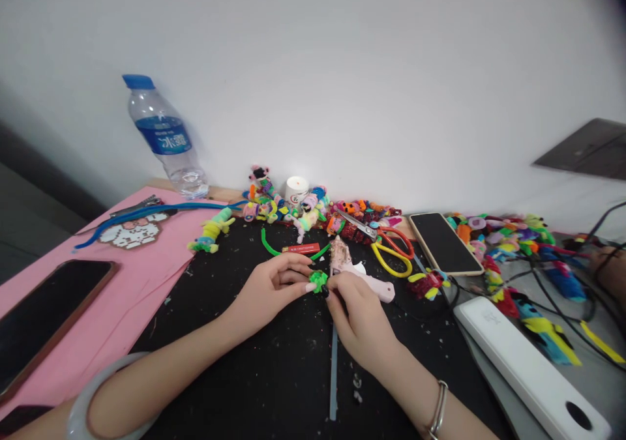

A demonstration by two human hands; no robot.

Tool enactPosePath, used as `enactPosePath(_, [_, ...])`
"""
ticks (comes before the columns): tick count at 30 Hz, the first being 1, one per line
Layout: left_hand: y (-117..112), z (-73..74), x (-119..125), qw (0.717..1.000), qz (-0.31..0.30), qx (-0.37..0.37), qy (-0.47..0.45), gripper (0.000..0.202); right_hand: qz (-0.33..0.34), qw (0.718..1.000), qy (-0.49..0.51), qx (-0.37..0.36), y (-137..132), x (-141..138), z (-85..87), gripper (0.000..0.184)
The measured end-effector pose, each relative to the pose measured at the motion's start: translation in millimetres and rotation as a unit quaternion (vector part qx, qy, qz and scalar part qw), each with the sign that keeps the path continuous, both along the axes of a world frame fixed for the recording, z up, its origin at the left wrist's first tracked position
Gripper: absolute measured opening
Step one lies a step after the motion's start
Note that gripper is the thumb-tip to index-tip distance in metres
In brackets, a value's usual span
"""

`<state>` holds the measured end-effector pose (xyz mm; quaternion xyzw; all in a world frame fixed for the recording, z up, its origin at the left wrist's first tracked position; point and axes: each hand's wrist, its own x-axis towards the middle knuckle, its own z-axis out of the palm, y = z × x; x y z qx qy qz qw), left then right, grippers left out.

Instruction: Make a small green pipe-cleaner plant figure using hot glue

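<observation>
My left hand (271, 288) and my right hand (355, 313) meet over the black mat (274, 375). Between their fingertips they pinch a small green fuzzy piece (319, 279) with a black bit at its lower edge. Both hands have their fingers closed on it. Just behind the hands lies a pink glue gun (357, 269), its nozzle pointing left and up. A clear glue stick (334, 378) lies on the mat under my right wrist. A bent green pipe cleaner (274, 247) and a red lighter (300, 248) lie beyond my left hand.
A water bottle (163, 137) leans at the back left. Pink paper (122, 283) carries a dark phone (46, 319). A lit candle (297, 189), scissors (386, 244), another phone (444, 242), a white power bank (528, 365), cables and several fuzzy figures (508, 234) crowd the back and right.
</observation>
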<state>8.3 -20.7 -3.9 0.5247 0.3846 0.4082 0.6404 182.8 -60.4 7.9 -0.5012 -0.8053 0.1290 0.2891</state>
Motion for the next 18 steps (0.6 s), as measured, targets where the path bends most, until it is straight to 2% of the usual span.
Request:
enactPosePath(5, [-0.3,-0.8,-0.6,0.996,-0.018,-0.086,-0.01,0.033,-0.026,0.997,0.077,0.007,-0.7,2.5,-1.6,0.009])
enactPosePath(8, [0.0,-0.9,-1.1,0.989,-0.031,-0.139,-0.045,0.029,-0.026,0.991,0.123,0.04,-0.3,4.4,0.0,0.016])
enactPosePath(12, [0.3,-0.3,-1.9,0.983,-0.044,-0.163,-0.077,0.024,0.008,0.989,0.13,0.069,0.7,4.4,1.5,0.026])
enactPosePath(18, [1.3,-0.8,-2.3,0.975,-0.043,-0.189,-0.105,0.023,0.025,0.99,0.123,0.062,1.9,4.0,-1.9,0.029])
